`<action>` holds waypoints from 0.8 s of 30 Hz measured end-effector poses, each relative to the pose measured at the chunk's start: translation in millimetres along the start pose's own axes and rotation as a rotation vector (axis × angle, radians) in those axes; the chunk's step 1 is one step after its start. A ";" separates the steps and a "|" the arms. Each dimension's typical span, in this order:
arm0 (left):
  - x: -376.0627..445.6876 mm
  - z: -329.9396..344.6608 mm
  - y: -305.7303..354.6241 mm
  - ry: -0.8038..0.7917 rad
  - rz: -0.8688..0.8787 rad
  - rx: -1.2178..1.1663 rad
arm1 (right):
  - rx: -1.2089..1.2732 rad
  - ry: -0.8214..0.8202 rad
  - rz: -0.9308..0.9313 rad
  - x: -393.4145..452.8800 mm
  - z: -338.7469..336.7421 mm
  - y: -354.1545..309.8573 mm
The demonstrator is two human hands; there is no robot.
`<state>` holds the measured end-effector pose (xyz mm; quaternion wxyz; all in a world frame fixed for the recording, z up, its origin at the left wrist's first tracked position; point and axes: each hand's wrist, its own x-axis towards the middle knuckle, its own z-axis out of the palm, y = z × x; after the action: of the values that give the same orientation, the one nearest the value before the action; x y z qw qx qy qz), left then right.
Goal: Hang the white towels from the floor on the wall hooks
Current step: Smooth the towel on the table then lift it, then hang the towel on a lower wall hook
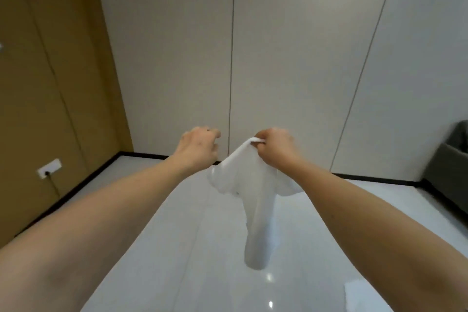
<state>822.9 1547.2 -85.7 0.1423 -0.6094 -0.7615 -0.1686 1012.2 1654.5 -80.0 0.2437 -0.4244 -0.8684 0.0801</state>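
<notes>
Here the right hand [274, 145] pinches the towel [249, 192] — left hand's [198, 148] grip hidden.

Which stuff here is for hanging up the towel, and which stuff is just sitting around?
For the job:
white towel, off the floor
right hand, pinching its top edge
left hand, curled beside it; whether it holds towel is unclear
No hooks in view.

Just there:
wall socket with a cord
dark seat
</notes>
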 end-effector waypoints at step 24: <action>47.8 -50.0 -407.1 0.130 -0.708 0.292 | 0.377 -0.230 -0.673 311.0 253.3 -386.8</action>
<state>415.7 1486.2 -54.3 0.2085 -0.2701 -0.9302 -0.1353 455.7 1670.5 -55.7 0.2311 -0.0525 -0.9505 0.2007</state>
